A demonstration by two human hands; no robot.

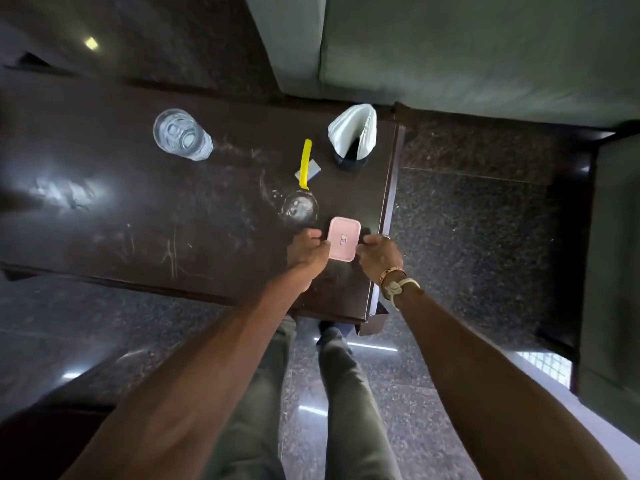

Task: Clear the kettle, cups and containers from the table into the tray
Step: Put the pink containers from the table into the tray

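The dark table (pixel 138 209) spreads ahead of the person, and no tray or kettle shows in view. Beyond the right hand, near the table's far corner, stands a napkin holder (pixel 351 140). Well off past the left hand sits a glass of water (pixel 181 135). A second, clear glass (pixel 299 207) stands just past the fingertips.

The left hand (pixel 306 252) and right hand (pixel 377 259) face each other, fingers curled against opposite sides of the pink-lidded container (pixel 343 239), which lies between them near the table's edge. They appear to grip it.

A yellow strip (pixel 305 162) lies further out, beyond the clear glass.

To lift well, the person should squeeze the container's body rather than its lid, keep it level, and raise it straight up so the knuckles miss the clear glass.
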